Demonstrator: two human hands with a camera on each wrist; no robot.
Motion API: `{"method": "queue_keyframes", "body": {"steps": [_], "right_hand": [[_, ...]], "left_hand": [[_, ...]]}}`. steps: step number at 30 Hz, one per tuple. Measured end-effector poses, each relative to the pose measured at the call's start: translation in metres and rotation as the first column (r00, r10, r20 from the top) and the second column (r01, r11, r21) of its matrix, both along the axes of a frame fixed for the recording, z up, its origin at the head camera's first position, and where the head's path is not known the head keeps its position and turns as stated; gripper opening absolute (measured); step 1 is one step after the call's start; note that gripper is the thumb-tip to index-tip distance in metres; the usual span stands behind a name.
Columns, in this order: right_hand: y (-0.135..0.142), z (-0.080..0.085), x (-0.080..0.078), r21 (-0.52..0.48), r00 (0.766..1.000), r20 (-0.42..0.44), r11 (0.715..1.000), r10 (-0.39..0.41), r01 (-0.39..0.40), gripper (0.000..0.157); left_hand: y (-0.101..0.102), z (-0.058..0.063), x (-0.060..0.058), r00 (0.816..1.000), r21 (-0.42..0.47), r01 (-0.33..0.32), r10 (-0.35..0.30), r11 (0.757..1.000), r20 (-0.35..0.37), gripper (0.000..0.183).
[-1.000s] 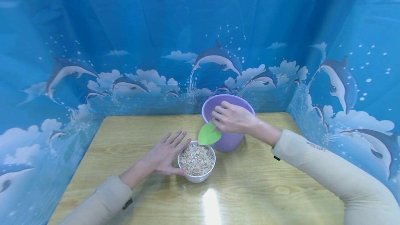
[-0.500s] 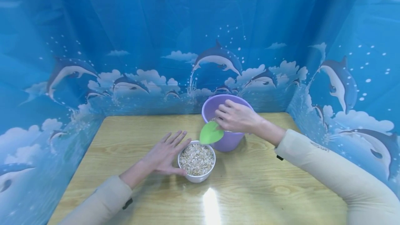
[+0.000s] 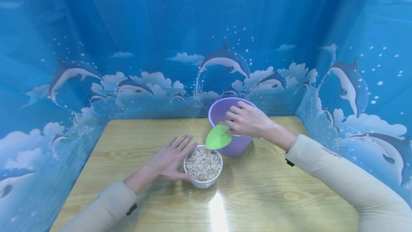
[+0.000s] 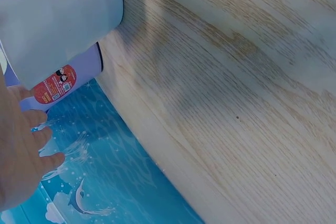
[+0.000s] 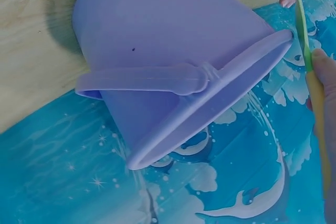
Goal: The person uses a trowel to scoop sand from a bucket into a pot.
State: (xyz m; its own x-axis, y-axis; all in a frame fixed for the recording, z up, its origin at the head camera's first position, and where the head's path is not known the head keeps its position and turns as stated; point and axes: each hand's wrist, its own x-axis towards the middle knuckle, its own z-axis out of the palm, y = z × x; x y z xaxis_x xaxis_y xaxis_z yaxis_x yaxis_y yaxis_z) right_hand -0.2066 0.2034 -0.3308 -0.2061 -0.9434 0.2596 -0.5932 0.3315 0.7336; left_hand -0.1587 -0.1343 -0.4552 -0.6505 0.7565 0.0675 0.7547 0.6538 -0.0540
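In the head view a white bowl (image 3: 202,184) full of pale, gravel-like grains (image 3: 203,164) stands on the wooden table. My left hand (image 3: 172,158) rests against its left side, fingers spread and straight. Just behind and to the right, a purple bucket (image 3: 236,148) holds similar grains. Over the bucket's near rim my right hand (image 3: 249,119) grips a toy shovel (image 3: 218,137); its green, leaf-shaped blade hangs above the bowl's back edge. The right wrist view shows the shovel's yellow handle (image 5: 316,108) between thumb and fingers, with the blade edge-on.
The bucket's handle (image 5: 142,80) hangs down its side. A red round sticker (image 4: 55,85) marks the bucket. A blue dolphin-print curtain (image 3: 154,46) encloses the table (image 3: 273,189) at the back and both sides.
My right hand has shifted slightly right over the bucket, carrying the shovel blade a little right with it. More grains show inside the bucket. My left hand and the bowl stay put.
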Motion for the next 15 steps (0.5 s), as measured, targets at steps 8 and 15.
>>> {"method": "queue_keyframes", "body": {"steps": [8,15], "right_hand": [[0.012,-0.002,-0.002,-0.097,0.988,0.129,0.991,-0.080,0.092,0.048],[0.023,-0.008,-0.005,-0.175,0.980,0.178,0.977,-0.091,0.122,0.047]], "left_hand": [[0.000,0.004,-0.004,1.000,0.017,0.021,-0.021,1.000,-0.002,0.118],[0.005,0.011,-0.012,1.000,0.001,0.018,-0.018,1.000,-0.014,0.113]]}}
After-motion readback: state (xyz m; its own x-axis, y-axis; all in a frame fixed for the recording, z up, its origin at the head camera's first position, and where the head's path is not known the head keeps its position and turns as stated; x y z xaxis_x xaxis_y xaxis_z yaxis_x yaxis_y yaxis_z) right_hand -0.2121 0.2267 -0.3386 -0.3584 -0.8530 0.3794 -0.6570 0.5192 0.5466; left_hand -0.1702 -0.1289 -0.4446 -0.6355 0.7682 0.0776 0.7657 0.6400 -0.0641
